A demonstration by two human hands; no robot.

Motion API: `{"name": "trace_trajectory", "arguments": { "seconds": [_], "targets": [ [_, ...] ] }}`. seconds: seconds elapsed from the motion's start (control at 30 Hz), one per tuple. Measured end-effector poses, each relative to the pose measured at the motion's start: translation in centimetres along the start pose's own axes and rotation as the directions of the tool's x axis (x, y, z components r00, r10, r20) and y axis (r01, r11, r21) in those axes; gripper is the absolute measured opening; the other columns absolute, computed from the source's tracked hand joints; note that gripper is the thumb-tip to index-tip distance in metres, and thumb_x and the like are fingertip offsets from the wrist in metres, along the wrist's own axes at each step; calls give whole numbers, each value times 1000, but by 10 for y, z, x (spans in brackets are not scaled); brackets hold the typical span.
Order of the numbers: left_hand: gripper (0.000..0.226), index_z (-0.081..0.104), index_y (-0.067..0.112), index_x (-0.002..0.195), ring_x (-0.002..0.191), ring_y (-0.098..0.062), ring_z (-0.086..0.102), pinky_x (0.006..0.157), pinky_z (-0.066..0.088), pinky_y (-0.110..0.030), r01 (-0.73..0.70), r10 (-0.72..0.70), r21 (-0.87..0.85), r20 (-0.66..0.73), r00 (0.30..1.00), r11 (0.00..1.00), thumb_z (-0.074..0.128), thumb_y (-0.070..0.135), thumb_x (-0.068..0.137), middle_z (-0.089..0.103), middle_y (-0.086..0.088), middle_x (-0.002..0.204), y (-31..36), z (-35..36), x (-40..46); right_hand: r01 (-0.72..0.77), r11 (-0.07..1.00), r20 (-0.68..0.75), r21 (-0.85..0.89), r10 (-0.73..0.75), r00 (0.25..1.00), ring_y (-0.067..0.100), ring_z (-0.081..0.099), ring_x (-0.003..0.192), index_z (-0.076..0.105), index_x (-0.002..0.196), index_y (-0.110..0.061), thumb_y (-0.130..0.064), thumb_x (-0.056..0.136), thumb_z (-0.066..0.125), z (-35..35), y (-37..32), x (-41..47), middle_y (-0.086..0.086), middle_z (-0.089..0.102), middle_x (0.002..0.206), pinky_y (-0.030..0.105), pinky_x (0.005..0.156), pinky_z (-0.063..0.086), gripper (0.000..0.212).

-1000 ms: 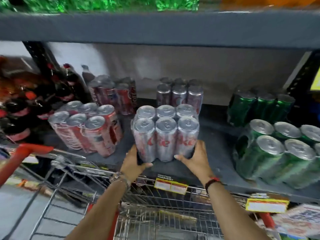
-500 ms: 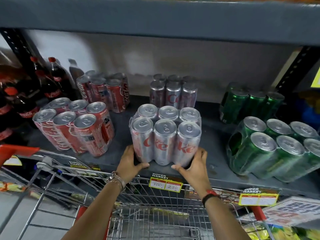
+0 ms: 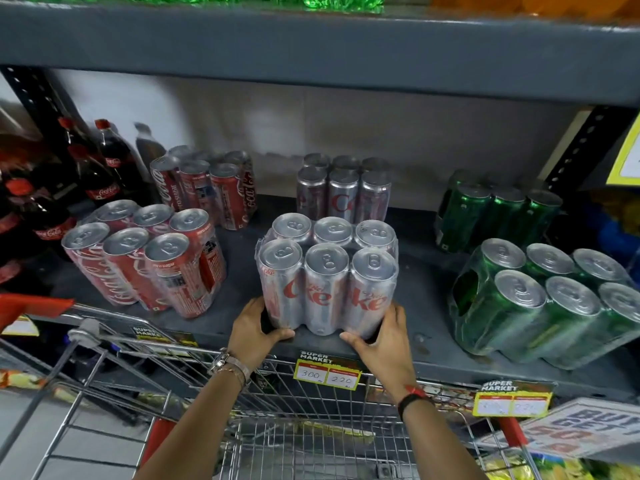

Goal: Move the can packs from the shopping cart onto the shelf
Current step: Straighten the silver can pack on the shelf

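- At the left of the frame a red Coca-Cola six-pack (image 3: 145,261) stands on the grey shelf (image 3: 415,292), tilted toward the camera; bare shelf lies between it and the middle pack.
- Left hand (image 3: 254,332) — fingers wrapped round the lower left corner of the silver Diet Coke six-pack (image 3: 327,275), thumb across its front.
- The Diet Coke pack stands upright at centre frame, right at the shelf's front lip; can tops face up, its long side of three cans runs left to right, and the lettering faces the camera.
- Right hand (image 3: 384,341) cups the lower right corner, fingers round the side.
- A second silver pack (image 3: 343,194) stands just behind, near the back wall.
- At the right, a green can pack (image 3: 543,303) leans toward the front lip — an open strip of shelf separates it from the held pack.
- The wire shopping cart (image 3: 294,403) sits below the shelf edge, beside a yellow price tag (image 3: 327,374).
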State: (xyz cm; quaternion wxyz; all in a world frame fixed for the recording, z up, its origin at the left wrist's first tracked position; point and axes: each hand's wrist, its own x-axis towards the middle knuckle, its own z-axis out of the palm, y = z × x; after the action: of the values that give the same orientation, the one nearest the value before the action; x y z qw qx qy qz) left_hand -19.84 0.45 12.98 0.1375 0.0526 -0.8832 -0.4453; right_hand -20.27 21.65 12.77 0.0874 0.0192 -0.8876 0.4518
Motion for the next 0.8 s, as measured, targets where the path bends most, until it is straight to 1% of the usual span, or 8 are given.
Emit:
{"name": "trace_trajectory", "arguments": {
  "seconds": [0.07,0.13,0.2,0.3,0.5,0.67,0.77,0.8],
  "targets": [
    [49,57,2,93,83,-17,49,71,35,-19,3,-2,7,-8,1000,1000,83,10,52,53,-2,88,0,0,0,-4,1000,-4,1,4,1000,6,41,94,41,114,-14,-36,58,80,0,0,0,-3,38,110,21,86,35,72],
    [49,57,3,94,83,-16,49,72,36,-22,8,-8,7,-4,1000,1000,83,11,53,55,-3,89,1,0,-1,-10,1000,-12,11,10,1000,6,41,93,42,113,-14,-35,58,80,0,-1,-1,-6,36,107,22,87,36,70],
    [49,57,3,94,84,-16,50,73,37,-25,11,-11,8,3,1000,1000,82,12,53,59,-7,92,2,0,-1,-20,1000,-21,20,20,1000,6,42,91,43,109,-14,-34,58,80,-1,0,-2,-6,36,105,24,87,38,66],
    [50,57,4,97,85,-16,50,74,38,-25,-1,1,24,10,1000,1000,82,13,54,63,-14,97,3,1,-1,-24,1000,-28,20,25,999,5,42,89,44,106,-13,-33,58,80,-3,2,-1,-5,37,104,21,85,38,63],
    [55,56,5,104,89,-14,49,78,37,-25,6,-7,33,26,1000,999,81,13,56,62,-14,104,3,1,-2,-22,1000,-26,5,22,999,5,40,89,43,105,-13,-35,57,81,-3,4,-1,-4,36,104,20,85,37,65],
    [54,55,5,106,91,-14,48,81,37,-26,17,-19,29,48,999,999,79,12,58,62,-14,107,3,0,-3,-36,999,-37,17,37,999,-1,37,84,44,101,-16,-35,54,82,-3,3,-1,-5,37,101,17,81,35,63],
    [54,53,5,108,92,-12,47,82,36,-25,11,-13,32,50,999,999,78,11,60,61,-15,109,2,2,-4,-48,999,-38,15,48,998,-4,35,79,42,98,-19,-35,54,82,-2,5,-1,-6,36,101,19,81,36,62],
    [55,53,4,109,93,-12,47,82,36,-25,23,-25,37,73,997,999,78,11,60,60,-15,110,4,0,-5,-52,998,-23,20,52,998,-4,35,79,41,98,-19,-34,54,82,-3,2,-2,-6,35,101,19,81,36,62]
  ]
}}
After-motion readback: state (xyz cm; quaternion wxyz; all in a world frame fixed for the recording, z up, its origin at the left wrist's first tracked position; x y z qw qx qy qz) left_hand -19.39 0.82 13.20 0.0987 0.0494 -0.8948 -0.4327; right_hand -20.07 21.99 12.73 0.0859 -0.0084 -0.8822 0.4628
